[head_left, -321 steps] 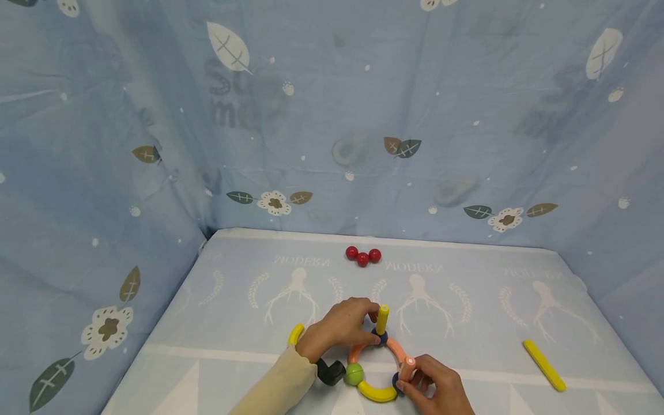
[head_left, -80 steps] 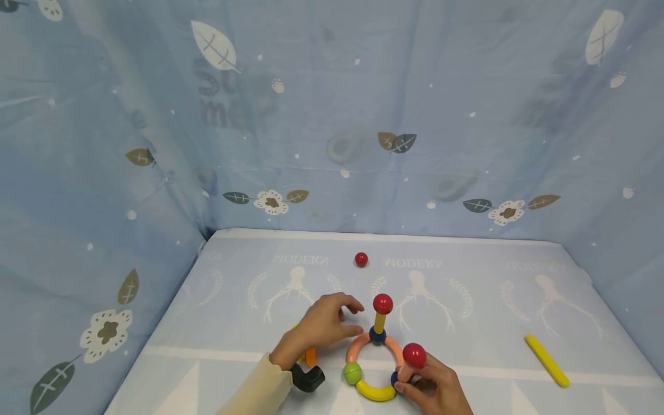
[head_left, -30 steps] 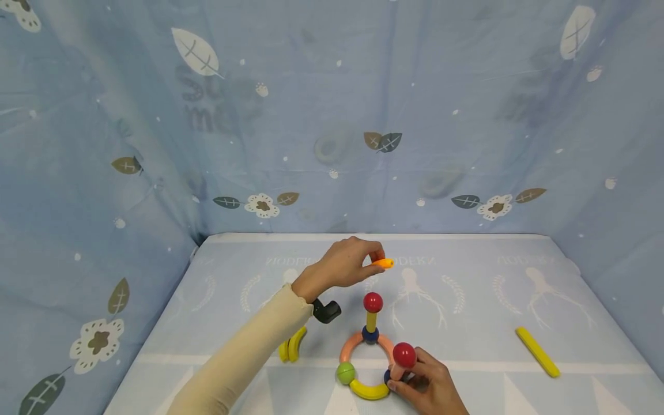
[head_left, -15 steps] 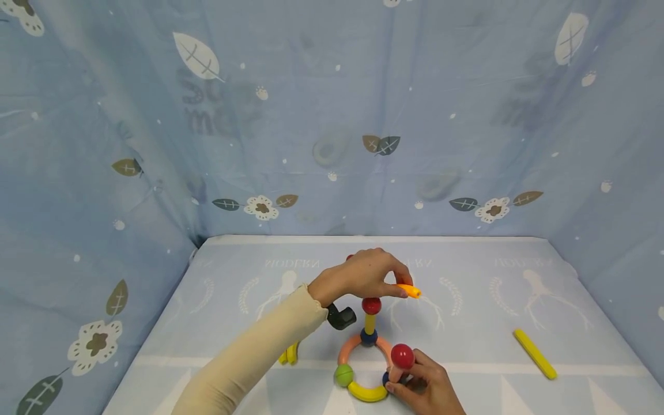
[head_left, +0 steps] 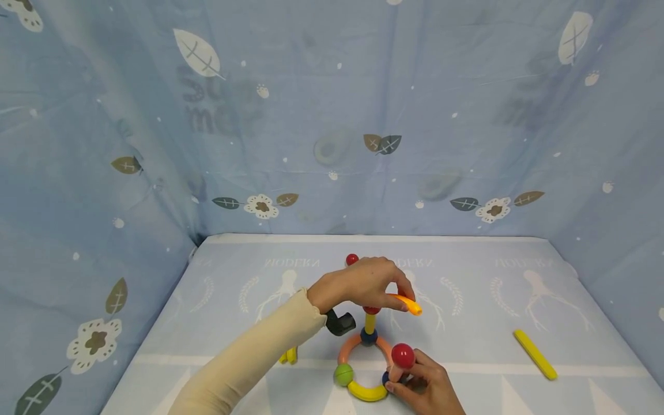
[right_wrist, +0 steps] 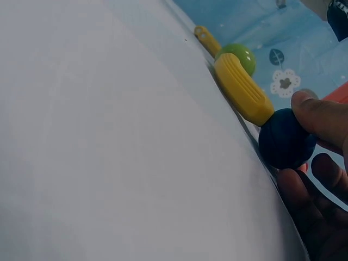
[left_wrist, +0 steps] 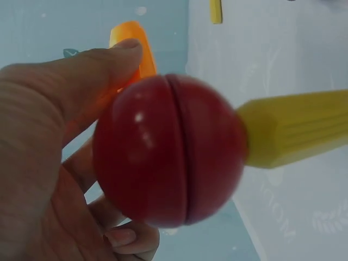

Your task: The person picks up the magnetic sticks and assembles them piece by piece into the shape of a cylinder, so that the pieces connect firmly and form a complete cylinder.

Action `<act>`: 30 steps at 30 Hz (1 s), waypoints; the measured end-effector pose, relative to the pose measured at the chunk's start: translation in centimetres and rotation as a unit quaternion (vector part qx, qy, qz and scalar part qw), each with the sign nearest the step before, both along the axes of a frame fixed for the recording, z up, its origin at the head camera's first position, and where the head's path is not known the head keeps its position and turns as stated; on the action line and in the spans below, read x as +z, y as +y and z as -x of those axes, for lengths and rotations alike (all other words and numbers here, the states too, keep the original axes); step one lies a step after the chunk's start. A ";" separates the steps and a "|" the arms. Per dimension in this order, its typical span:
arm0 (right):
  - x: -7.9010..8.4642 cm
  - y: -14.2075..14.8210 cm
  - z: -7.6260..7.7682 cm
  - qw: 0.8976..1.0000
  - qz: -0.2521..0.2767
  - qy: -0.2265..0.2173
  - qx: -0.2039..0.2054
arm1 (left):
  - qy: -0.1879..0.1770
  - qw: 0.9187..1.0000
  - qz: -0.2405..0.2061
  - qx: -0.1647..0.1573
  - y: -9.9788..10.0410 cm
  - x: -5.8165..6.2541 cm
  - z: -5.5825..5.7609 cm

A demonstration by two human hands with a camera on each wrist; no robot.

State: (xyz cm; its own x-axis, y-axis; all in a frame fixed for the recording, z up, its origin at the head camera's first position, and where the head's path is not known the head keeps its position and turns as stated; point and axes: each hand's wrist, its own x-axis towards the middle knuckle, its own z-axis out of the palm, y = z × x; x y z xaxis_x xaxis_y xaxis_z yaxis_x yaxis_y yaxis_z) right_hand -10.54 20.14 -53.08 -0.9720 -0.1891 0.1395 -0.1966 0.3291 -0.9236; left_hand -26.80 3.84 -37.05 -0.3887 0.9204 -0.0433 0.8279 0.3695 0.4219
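Observation:
My left hand pinches a short orange magnetic rod between thumb and fingers, above the table beyond the ring. Just below the hand, a red ball caps an upright yellow rod on a blue ball. The flat ring joins salmon curved rods, a green ball and a yellow curved rod. At its right side my right hand holds another blue ball and the salmon rod standing on it, topped by a red ball.
A loose red ball lies near the table's back edge. One straight yellow rod is on the right. Yellow curved rods lie at the left, partly behind the left sleeve. A black wrist camera hangs under the left wrist.
Two red balls have gone from the back of the table onto the upright rods. Lately my left hand has carried the orange rod rightward and nearer; the right hand keeps its hold.

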 end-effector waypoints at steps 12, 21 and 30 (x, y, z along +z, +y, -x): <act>-0.1 -0.1 0.0 1.000 0.009 0.016 -0.007 | -0.008 1.000 -0.001 -0.030 -0.4 -0.1 -0.3; -0.2 0.0 0.0 1.000 0.005 0.015 -0.012 | -0.038 0.999 0.007 -0.027 -0.5 -0.3 -0.6; -0.7 0.1 0.1 0.999 0.012 0.036 -0.008 | -0.059 0.998 0.002 -0.022 -0.3 -0.7 -0.4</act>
